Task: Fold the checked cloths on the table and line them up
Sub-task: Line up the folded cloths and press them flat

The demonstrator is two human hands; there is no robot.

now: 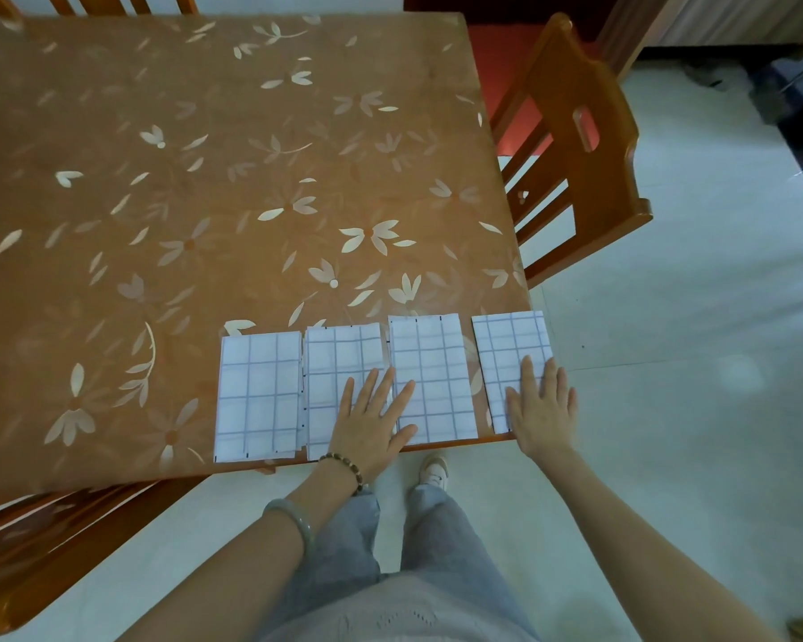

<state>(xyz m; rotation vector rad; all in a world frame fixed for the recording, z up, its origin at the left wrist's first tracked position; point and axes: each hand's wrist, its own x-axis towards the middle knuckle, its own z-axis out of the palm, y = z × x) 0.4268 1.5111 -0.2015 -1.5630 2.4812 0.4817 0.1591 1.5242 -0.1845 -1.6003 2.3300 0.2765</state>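
Four folded white blue-checked cloths [430, 377] in row along near edge of brown floral-covered table [205, 178]. Left hand [372, 419], right hand [541, 410] spread flat, pressing. Lining-up step; next likely evening gaps.

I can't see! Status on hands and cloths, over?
Left hand open, across two middle cloths. Right hand open on rightmost cloth. Four folded, in a row. Nothing blocking.

The counter [205, 178] lies bare across the upper and left frame; four folded cloths [258, 396] crowd its lower-right edge, a chair [576, 145] flanking right
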